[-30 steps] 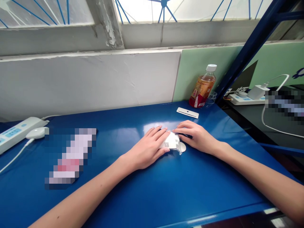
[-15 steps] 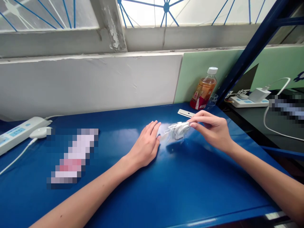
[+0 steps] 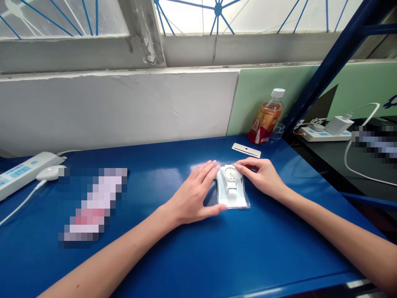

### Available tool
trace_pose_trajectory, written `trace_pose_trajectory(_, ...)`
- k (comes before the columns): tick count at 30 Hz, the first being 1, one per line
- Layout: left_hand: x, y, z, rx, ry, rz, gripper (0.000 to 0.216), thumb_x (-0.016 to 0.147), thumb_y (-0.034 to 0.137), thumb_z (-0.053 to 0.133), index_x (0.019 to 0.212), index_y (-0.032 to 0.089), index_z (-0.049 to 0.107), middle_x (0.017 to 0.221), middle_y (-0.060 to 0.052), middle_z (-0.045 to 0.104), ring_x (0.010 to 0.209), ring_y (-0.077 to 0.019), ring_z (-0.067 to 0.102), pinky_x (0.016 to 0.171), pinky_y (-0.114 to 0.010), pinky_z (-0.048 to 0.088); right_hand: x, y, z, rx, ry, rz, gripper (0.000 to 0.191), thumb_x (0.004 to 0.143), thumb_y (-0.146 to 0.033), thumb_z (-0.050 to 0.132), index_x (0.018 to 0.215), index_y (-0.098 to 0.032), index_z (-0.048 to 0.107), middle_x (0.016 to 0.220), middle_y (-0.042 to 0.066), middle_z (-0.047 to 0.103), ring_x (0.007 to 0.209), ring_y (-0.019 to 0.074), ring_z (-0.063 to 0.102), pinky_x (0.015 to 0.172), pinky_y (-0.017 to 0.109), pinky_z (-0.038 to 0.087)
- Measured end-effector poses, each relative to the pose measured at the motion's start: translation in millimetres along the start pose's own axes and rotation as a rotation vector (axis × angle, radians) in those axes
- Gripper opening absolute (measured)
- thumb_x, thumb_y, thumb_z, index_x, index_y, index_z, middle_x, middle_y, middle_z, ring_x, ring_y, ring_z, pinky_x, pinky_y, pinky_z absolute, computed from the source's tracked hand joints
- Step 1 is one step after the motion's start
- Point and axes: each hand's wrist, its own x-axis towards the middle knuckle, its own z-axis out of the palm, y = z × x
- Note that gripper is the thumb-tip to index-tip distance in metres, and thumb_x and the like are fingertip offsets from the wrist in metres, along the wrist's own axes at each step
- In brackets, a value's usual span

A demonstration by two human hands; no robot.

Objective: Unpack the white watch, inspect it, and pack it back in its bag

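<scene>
A white wristwatch [image 3: 230, 174] with a round dial lies in a clear plastic bag [image 3: 246, 201] on the blue table [image 3: 186, 256], with a white card beneath it. My right hand [image 3: 263, 176] pinches the bag's upper right corner between thumb and fingers. Along the bag's left edge rests my left hand [image 3: 198, 194], open, its thumb stretched towards the bag's lower part and its fingertips near the top left corner. Whether the left fingers press on the plastic I cannot tell.
Behind my right hand lies a flat white strip [image 3: 246, 150]. A drink bottle [image 3: 266, 118] stands by the wall. At the left are a power strip [image 3: 31, 167] with a plugged-in charger and a pixelated flat object [image 3: 93, 207]. A blue post [image 3: 322, 70] rises at the right.
The bagged watch has come down from a raised, tilted pose to lie flat, dial up. My right hand has moved slightly lower and left; my left hand has moved right, its thumb spreading out.
</scene>
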Motion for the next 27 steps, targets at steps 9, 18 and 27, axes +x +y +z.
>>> trace_pose_trajectory(9, 4, 2, -1, -0.001, -0.135, -0.068, 0.092, 0.078, 0.061, 0.069, 0.147, 0.01, 0.035, 0.151, -0.022, 0.04, 0.142, -0.036, 0.034, 0.116, -0.05, 0.033, -3, 1, -3, -0.287, -0.094, -0.244, 0.028, 0.091, -0.036, 0.06, 0.112, -0.02, 0.071, 0.113, 0.013, 0.071, 0.106, 0.0282, 0.067, 0.093, 0.046, 0.054)
trace_pose_trajectory(18, 5, -3, -6, 0.055, -0.232, -0.149, 0.097, 0.082, 0.068, 0.061, 0.152, 0.008, 0.028, 0.156, -0.023, 0.032, 0.147, -0.0367, 0.025, 0.118, -0.052, 0.027, -15, -8, -14, -0.545, -0.494, -0.436, 0.078, 0.092, -0.052, 0.056, 0.155, -0.015, 0.028, 0.159, 0.019, 0.028, 0.146, 0.0348, 0.029, 0.114, 0.055, 0.034)
trace_pose_trajectory(27, 4, -5, -4, 0.027, -0.195, -0.157, 0.096, 0.081, 0.069, 0.061, 0.153, 0.015, 0.027, 0.157, -0.018, 0.033, 0.147, -0.0347, 0.026, 0.119, -0.052, 0.023, -13, -4, -14, -0.562, -0.576, -0.421, 0.089, 0.091, -0.057, 0.054, 0.158, -0.016, 0.013, 0.162, 0.016, 0.021, 0.149, 0.0332, 0.021, 0.119, 0.055, 0.026)
